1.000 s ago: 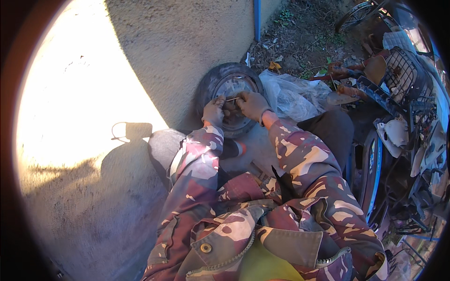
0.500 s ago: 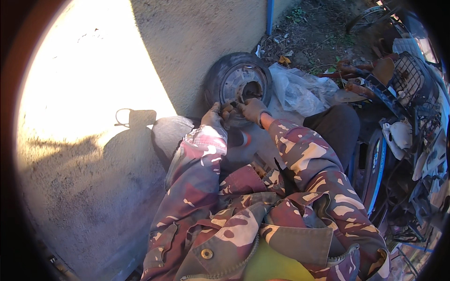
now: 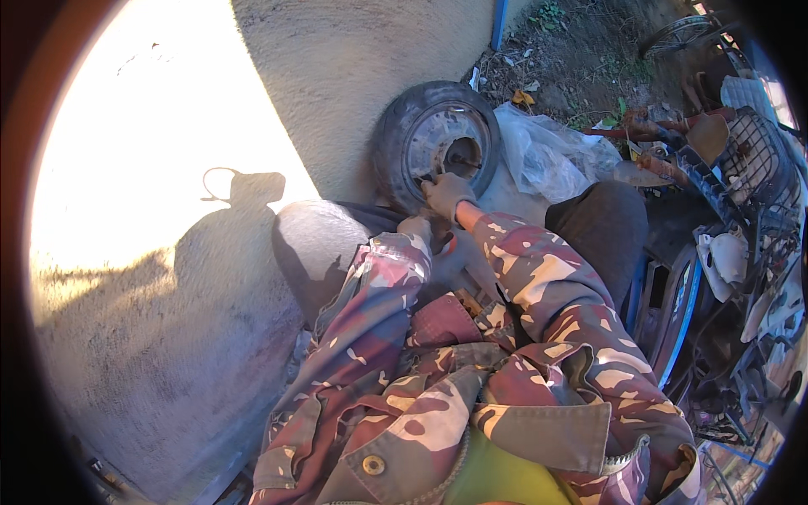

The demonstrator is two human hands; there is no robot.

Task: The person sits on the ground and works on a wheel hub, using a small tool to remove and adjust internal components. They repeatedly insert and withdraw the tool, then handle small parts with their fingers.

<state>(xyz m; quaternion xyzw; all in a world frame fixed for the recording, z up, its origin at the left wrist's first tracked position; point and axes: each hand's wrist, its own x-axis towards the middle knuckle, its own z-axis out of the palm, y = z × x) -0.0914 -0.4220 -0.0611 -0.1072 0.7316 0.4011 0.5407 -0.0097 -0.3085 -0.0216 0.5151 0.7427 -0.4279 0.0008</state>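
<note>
A small wheel with a worn black tyre and a dirty metal rim (image 3: 427, 141) leans against the wall beyond my knees. Its round hub opening shows a dark axle inside. My right hand (image 3: 450, 195), in a greyish glove, is at the lower part of the rim, just below that opening. The fingers are closed there on something small and dark that I cannot make out. Below the wheel and close to my right wrist is my left hand (image 3: 417, 226), its fingers mostly hidden in shadow. An orange-red curved edge (image 3: 449, 246) shows beneath the hands.
Clear plastic sheeting (image 3: 547, 156) lies right of the wheel. Farther right is a heap of scrap: a black wire basket (image 3: 752, 151), broken white plastic (image 3: 725, 257) and a blue-edged frame (image 3: 680, 324). A rough plastered wall (image 3: 337, 76) rises on the left, partly sunlit.
My left hand has come down off the wheel's lower edge toward me. The right hand stays at the rim. The view has shifted slightly, so the wheel sits a little farther right.
</note>
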